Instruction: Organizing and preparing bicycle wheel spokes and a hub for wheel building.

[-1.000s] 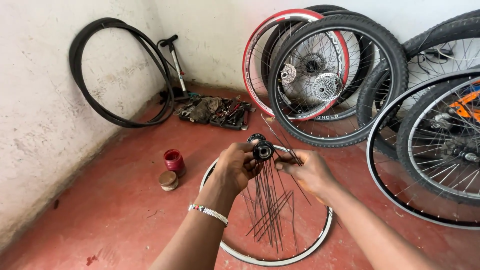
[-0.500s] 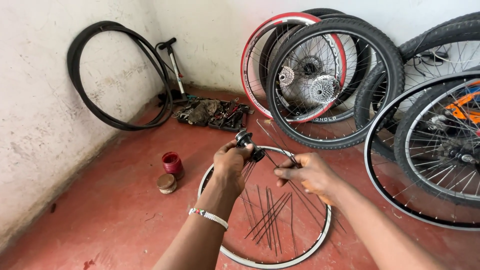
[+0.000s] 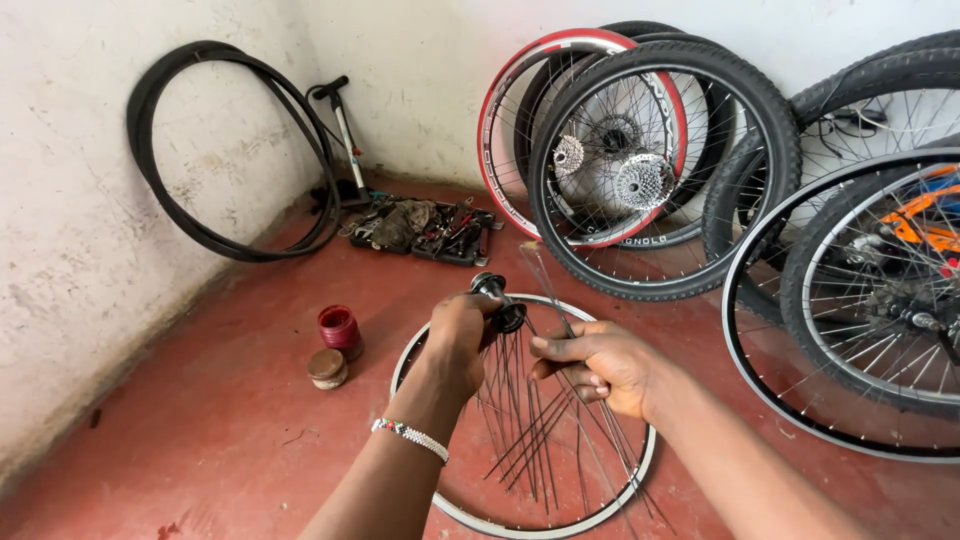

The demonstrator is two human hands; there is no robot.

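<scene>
Left hand [image 3: 462,335] grips wheel hub [image 3: 498,300], loose spokes [image 3: 525,420] dangling over bare rim [image 3: 640,470]. Right hand [image 3: 600,365] probably pinches one spoke, steadying it.

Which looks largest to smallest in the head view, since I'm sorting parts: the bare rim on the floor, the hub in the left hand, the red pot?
1. Bare rim, by far the largest.
2. Red pot and hub look alike; the hub is held nearer the camera, so I won't rank them.

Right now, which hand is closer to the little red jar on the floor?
Left. The left hand grips the wheel hub just to the right of the red jar. The right hand pinches the loose spokes farther right, beyond the left hand.
</scene>
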